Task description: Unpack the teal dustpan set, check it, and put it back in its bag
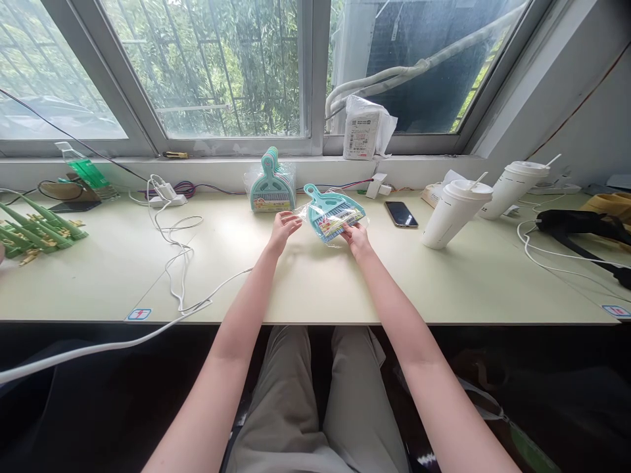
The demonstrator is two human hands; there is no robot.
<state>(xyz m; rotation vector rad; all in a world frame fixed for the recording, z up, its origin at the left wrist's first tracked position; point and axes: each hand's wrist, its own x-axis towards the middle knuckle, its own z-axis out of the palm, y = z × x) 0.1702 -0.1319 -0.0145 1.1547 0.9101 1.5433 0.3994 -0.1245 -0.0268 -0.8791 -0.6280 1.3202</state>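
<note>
- Both arms reach forward over the worktop [315, 289], elbows nearly straight, forearms slanting inward to a spot in front and to the right of the stack [269, 184] of wrapped dustpans.
- Right hand [357, 238]: palm turned inward, thumb on top and fingers mostly hidden beneath; its grip is clamped on the near right corner of a teal dustpan [331, 200].
- That dustpan, in clear wrap with a striped brush, is just right of the stack and nearer the person, tilted, its handle pointing up and left.
- Left hand [284, 230]: just in front of the stack, wrist bent slightly right, fingers half curled towards the wrap; I cannot tell whether its grip is apart or pinching the plastic.
- The dustpan's yellow label [344, 220] carries a picture and print, probably a product name, though too small to read.
- The stack's front pan shows a similar label, also unreadable.
- Above and right of the stack, a white box [363, 135] bears a barcode and small dark print.
- Further right of the stack: a phone [401, 215] and two lidded cups [456, 213] with faint lettering.
</note>
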